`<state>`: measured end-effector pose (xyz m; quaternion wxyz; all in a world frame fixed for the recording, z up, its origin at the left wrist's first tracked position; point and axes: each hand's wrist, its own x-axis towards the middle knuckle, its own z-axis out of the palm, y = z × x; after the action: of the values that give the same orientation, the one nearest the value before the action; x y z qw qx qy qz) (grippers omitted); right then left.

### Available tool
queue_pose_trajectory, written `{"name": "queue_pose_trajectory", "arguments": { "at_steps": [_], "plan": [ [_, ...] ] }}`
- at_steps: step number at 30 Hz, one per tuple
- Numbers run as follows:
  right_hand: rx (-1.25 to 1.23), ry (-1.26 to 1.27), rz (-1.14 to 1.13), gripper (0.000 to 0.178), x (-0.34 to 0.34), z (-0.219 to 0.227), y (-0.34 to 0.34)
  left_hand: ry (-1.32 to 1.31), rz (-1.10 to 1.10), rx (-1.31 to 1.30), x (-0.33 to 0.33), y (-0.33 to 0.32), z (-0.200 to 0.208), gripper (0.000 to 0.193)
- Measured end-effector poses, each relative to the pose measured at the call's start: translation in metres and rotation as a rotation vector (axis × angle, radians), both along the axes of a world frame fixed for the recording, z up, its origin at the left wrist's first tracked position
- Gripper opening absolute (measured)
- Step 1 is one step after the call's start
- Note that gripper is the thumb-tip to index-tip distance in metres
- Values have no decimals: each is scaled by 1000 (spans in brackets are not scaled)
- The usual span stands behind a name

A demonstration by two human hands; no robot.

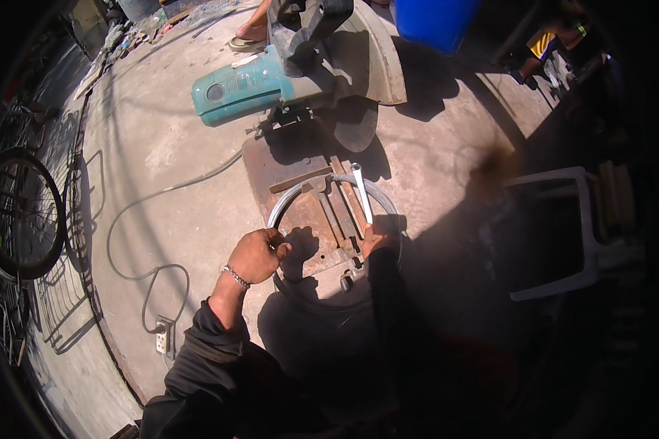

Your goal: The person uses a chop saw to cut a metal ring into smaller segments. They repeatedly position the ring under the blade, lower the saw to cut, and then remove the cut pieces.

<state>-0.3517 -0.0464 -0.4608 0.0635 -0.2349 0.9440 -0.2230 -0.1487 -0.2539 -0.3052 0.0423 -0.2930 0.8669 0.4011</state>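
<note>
A large grey metal hoop [382, 194] rests over the rusty base [260, 162] of a chop saw with a teal motor [234, 88]. At the hoop's left side, my left hand [255, 256] is closed, its fingers curled round the rim. My right hand [378, 240], at the hoop's right side and partly in shadow, grips the lower end of a shiny ring-ended wrench [362, 194]. The wrench points away from me, next to the vise bars of the base. The saw's cutting disc [355, 126] hangs beyond the hoop.
A grey cable [150, 197] winds over the concrete to a power strip [162, 338]. A bicycle wheel [22, 212] stands at far left, a pale plastic chair [584, 219] at right. Beyond are a blue container [436, 22], a person's sandalled foot [249, 40] and another person [545, 47].
</note>
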Motion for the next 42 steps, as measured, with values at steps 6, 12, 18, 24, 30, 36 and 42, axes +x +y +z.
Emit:
{"name": "queue_pose_trajectory", "arguments": {
  "at_steps": [6, 12, 18, 24, 30, 36, 42],
  "plan": [
    [374, -186, -22, 30, -55, 112, -20, 255, 163, -448, -41, 8, -32, 31],
    [595, -62, 210, 30, -123, 175, 24, -6, 175, -565, -147, 6, -58, 69],
    [417, -201, 221, 25, -135, 94, 52, -226, 148, -514, -211, 3, -83, 65],
    [516, -172, 367, 20, -118, 111, 19, -215, 225, -580, -214, 7, -106, 62],
    [502, -103, 439, 22, -128, 104, 9, -170, 269, -622, -217, 11, -109, 59],
    [257, -209, 369, 33, -114, 82, 12, -101, 196, -641, -220, 8, -111, 57],
    [94, -262, 342, 43, -84, 65, 15, -42, 146, -630, -204, -4, -117, 52]
  ]
}}
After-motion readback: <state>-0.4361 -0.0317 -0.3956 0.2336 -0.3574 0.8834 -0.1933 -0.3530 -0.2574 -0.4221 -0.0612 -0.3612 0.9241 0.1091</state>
